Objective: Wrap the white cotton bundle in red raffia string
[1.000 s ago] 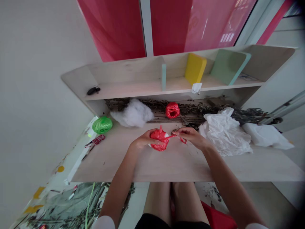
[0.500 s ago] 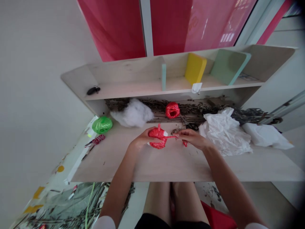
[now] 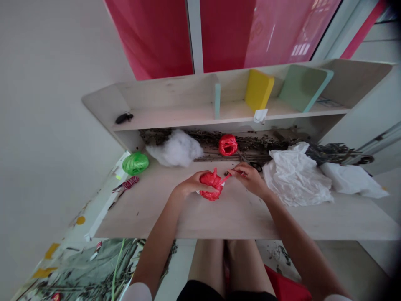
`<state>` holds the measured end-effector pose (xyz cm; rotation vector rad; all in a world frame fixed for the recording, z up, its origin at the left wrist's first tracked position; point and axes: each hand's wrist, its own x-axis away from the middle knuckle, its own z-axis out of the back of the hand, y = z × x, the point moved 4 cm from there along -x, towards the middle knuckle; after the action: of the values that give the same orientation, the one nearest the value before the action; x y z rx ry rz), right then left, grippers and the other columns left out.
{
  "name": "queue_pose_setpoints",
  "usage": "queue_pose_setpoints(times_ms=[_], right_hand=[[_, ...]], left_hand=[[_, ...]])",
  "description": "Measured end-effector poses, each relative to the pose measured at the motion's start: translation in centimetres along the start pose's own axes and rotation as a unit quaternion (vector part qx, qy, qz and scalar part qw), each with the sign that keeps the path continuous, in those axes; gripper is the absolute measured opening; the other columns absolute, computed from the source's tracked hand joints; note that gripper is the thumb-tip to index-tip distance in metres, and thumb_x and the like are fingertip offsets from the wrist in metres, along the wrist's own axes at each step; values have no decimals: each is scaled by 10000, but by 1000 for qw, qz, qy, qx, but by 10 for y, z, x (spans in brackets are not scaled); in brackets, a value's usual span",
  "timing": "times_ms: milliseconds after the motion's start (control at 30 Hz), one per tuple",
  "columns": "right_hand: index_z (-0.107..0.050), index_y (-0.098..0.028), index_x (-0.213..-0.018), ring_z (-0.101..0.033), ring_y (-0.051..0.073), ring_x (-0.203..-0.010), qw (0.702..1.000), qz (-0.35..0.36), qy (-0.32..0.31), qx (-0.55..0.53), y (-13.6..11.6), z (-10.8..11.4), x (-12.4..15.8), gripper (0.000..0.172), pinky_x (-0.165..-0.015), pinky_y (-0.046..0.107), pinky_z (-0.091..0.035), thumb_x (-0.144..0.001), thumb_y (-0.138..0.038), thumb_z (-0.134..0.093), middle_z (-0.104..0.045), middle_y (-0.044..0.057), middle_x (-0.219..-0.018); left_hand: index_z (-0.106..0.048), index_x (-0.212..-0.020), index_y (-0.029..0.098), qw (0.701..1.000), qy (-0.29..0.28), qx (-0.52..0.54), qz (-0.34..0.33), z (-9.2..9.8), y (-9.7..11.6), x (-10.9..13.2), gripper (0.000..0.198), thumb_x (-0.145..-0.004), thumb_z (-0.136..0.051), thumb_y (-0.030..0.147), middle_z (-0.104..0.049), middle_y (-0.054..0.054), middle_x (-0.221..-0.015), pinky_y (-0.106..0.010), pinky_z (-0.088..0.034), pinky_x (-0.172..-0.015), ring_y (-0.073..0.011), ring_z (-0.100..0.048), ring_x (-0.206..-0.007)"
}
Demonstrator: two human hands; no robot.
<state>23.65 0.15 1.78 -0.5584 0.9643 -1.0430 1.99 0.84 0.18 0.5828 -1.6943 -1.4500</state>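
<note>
My left hand (image 3: 194,184) grips a crumpled bundle of red plastic raffia (image 3: 212,186) with a bit of white showing under it. My right hand (image 3: 247,179) pinches a thin red strand (image 3: 226,177) running out of that bundle. Both hands sit just above the pale wooden desk (image 3: 175,217). Beyond my right fingers lie black-handled scissors (image 3: 255,167), partly hidden by the hand. A red raffia ball (image 3: 227,145) rests further back, and a green raffia ball (image 3: 135,163) lies at the far left.
White cotton wool (image 3: 175,148) and dried stems (image 3: 250,143) line the back of the desk. Crumpled white plastic (image 3: 296,179) lies to the right. A shelf (image 3: 219,113) above holds a yellow block and a black beetle-shaped object. My knees are below the desk edge.
My right hand has moved slightly left and back, closer to the bundle, drawing the red strand up with it. The bundle looks tighter and the scissors are more covered.
</note>
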Motion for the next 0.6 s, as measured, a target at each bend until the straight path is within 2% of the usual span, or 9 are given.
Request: queue_pose_setpoints(times_ms=[200, 400, 500, 600], right_hand=[[-700, -208, -730, -580, 176, -702, 1000, 12, 11, 15, 3, -5, 0, 414, -675, 308, -447, -860, -575, -560, -619, 59, -757], [-650, -209, -691, -551, 185, -704, 1000, -18, 16, -18, -5, -5, 0, 434, -647, 311, -424, -828, -613, -570, -606, 66, -756], [-626, -196, -682, -504, 165, -651, 997, -55, 9, -56, -8, -1, -1, 489, -608, 298, -392, -797, -668, -561, -566, 43, -690], [-573, -188, -665, -388, 112, -529, 986, -120, -12, -118, -5, 3, 0, 523, -514, 269, -308, -768, -701, -561, -447, -20, -563]], left_hand=[[-630, -986, 151, 1000, -10, 2, -4, -4, 2, 0, 524, -537, -876, 267, -668, -60, -909, -296, -510, -733, -168, -634, -806], [-646, -972, 150, 999, -43, 18, -6, -14, 2, -1, 523, -523, -883, 276, -677, -77, -930, -298, -514, -717, -180, -636, -811], [-656, -990, 160, 999, -14, 32, -12, -10, 3, 0, 517, -536, -877, 270, -688, -76, -943, -305, -515, -739, -183, -644, -818], [-661, -1001, 162, 998, 27, 46, -22, -3, 3, -1, 498, -558, -867, 262, -693, -74, -943, -312, -512, -769, -178, -648, -821]])
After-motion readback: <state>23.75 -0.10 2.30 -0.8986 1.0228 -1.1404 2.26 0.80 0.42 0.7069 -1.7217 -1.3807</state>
